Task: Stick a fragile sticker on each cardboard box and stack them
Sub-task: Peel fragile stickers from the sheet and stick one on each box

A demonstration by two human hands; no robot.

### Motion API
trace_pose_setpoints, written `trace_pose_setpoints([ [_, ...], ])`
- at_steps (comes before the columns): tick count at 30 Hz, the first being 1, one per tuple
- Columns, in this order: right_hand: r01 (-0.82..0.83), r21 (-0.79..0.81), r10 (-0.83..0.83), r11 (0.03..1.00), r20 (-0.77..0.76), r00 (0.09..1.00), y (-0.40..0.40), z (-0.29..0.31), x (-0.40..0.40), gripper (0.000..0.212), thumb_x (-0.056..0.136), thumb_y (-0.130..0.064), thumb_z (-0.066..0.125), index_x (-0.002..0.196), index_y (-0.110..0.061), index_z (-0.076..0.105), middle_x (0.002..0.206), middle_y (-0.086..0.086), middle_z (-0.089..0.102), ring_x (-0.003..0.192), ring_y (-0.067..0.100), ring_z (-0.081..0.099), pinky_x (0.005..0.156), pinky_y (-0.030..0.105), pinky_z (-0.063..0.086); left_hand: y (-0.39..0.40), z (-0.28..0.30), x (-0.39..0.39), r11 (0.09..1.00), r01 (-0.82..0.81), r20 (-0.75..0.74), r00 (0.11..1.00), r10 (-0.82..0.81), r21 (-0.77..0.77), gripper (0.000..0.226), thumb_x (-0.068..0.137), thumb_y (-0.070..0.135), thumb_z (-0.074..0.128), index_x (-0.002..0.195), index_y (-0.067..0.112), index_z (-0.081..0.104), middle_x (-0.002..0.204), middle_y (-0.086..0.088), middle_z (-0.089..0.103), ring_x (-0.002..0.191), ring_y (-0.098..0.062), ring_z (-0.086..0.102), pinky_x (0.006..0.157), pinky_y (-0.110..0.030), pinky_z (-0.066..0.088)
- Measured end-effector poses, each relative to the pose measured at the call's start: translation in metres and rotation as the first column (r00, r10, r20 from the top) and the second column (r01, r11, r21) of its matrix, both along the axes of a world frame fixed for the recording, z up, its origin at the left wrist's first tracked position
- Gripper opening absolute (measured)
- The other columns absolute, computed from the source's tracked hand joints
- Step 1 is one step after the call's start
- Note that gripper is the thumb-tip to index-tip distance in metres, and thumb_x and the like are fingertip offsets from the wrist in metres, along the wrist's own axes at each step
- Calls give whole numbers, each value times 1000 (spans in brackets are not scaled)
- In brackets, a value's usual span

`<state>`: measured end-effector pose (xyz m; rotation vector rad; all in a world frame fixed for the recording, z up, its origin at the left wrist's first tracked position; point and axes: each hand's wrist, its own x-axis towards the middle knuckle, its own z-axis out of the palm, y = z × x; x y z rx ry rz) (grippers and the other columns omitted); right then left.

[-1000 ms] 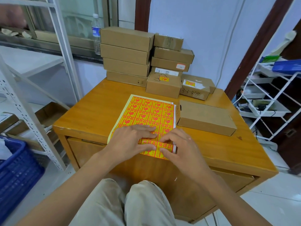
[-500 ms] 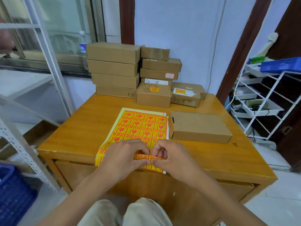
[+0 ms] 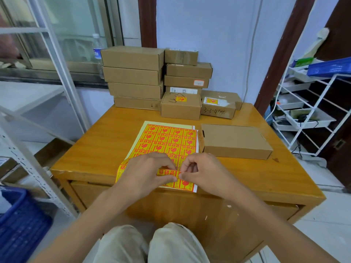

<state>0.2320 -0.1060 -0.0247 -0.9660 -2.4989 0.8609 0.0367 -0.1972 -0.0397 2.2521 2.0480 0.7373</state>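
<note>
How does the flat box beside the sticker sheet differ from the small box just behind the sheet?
The flat box is wide and low; the small box is narrower and taller. The flat box's top shows no sticker, while the small box has a yellow-and-red sticker and black scribbles on top. The flat box lies apart from the stacks; the small box sits up against them. Both are closed brown cardboard, resting on the table.

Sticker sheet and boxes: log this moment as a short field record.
sticker sheet: flat on the wooden table, near edge curled up
left hand: pinches the lifted near edge
right hand: pinches a sticker at that edge
flat box: right of the sheet, no sticker visible
stickered boxes: two, behind the sheet
box stacks: at the table's far edge
</note>
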Motion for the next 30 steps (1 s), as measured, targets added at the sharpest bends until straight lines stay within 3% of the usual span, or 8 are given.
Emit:
trace_pose_setpoints([
  [5,3,74,-5,997,25,1000,4,-1,1,17,87,-37,81,77,-28,70,76,-11,64,71,5,58,67,25,43,2,-1,-2,1000,-12,32,999,11,6,35,81,65,65,100,37,76,100,22,71,92,-2,64,68,-26,51],
  [9,-14,128,10,992,38,999,5,1,0,19,88,-37,81,74,-34,68,78,-12,61,70,5,56,64,31,50,5,-1,-3,1000,-15,24,1000,16,-14,35,81,62,70,104,37,76,105,22,71,97,-1,64,70,-18,44],
  [17,-39,176,26,984,72,997,9,6,0,14,90,-38,78,79,-29,75,78,-14,61,76,-1,57,62,24,40,5,2,-8,998,23,-20,999,-24,-50,55,78,74,57,116,39,74,117,22,70,110,-2,63,82,-32,56],
  [23,-38,274,3,961,127,992,7,6,-2,17,93,-41,73,79,-32,73,80,-13,60,74,3,54,61,26,37,6,1,-9,998,20,-64,998,-23,-57,53,81,73,63,123,41,70,126,24,67,117,-1,61,88,-32,56],
  [28,-56,413,10,909,113,994,1,3,-2,5,95,-43,70,96,-37,70,91,-15,56,85,4,52,64,21,33,5,1,-11,999,13,-70,997,-17,-53,58,81,75,61,128,41,68,133,25,63,123,-1,58,90,-28,51],
  [30,-76,472,26,878,112,993,0,-2,0,12,96,-42,69,107,-37,71,97,-15,56,92,4,52,69,23,39,5,0,-12,998,8,-72,997,-13,-59,62,80,77,59,130,42,65,137,25,60,126,-1,55,91,-26,48],
])
